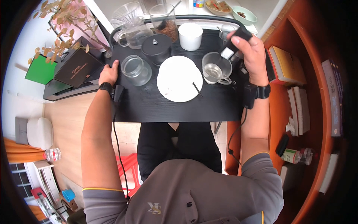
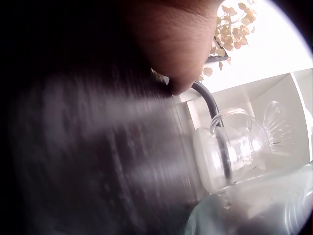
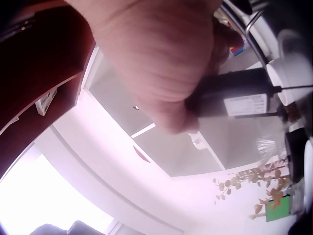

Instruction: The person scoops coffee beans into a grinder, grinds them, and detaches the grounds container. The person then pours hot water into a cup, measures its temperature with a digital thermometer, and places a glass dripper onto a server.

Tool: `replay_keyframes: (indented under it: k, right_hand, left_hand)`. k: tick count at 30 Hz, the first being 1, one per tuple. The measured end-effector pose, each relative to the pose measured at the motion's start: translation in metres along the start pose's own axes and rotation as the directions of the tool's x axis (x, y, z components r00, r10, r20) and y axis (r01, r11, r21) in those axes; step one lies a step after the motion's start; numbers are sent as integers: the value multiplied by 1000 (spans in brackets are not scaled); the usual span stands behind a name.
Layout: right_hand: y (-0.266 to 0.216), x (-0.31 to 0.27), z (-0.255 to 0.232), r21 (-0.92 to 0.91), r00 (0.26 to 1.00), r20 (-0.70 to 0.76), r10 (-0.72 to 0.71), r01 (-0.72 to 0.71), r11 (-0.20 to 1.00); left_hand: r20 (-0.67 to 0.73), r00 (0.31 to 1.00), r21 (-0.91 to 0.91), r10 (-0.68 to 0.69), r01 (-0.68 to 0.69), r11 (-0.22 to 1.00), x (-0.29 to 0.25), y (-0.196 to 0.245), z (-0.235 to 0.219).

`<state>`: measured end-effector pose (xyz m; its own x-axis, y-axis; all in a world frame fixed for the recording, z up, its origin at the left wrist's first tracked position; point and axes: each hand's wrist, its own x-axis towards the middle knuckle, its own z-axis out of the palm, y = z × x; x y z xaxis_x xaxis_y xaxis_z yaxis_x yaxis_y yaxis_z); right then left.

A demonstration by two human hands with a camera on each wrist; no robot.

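Note:
My right hand [image 1: 252, 56] grips a black handheld device [image 1: 236, 43] with a white label, tilted over a clear glass cup [image 1: 217, 68] holding some clear liquid. In the right wrist view the fingers wrap round the black device [image 3: 234, 93], and a thin rod extends from its end. My left hand [image 1: 109, 74] rests on the left edge of the black table [image 1: 149, 108], beside an empty-looking glass jar [image 1: 136, 70]. In the left wrist view the left hand [image 2: 181, 44] touches the dark surface. A black stick [image 1: 197, 89] lies across the rim of a white plate [image 1: 179, 78].
Behind the plate stand a black lidded canister [image 1: 156, 48], a white cup [image 1: 190, 36], a glass server with dripper [image 1: 136, 33] and a container of brown beans [image 1: 168, 28]. A black rail [image 1: 179, 17] borders the table's back; an orange bookshelf [image 1: 317, 112] stands at right.

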<state>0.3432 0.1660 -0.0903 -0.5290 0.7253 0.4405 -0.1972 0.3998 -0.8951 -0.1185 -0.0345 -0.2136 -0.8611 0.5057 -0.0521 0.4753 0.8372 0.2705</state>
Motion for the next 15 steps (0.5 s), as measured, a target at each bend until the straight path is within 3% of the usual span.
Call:
replay_keyframes:
  k: [1, 3, 7, 9, 13, 15]
  right_hand:
    - [5, 1, 1, 27, 999, -20, -31, 32, 999]
    - [8, 2, -5, -137, 997, 73, -28, 38, 990]
    - [-1, -2, -3, -18, 997, 73, -10, 12, 1000]
    - [4, 0, -1, -56, 999, 37, -29, 31, 998]
    - [5, -2, -7, -95, 988, 153, -14, 29, 995]
    - [11, 1, -4, -131, 995, -4, -98, 96, 987]
  left_hand:
    - [-21, 1000, -3, 13, -13, 1000, 7, -6, 6]
    - [4, 1000, -1, 4, -4, 1000, 1, -1, -1]
    - [-26, 999, -22, 21, -22, 1000, 4, -3, 2]
    - [-18, 1000, -21, 19, -20, 1000, 4, -3, 1]
    - [17, 1000, 1, 14, -15, 1000, 9, -4, 1]
    - [25, 1000, -8, 13, -12, 1000, 10, -5, 1]
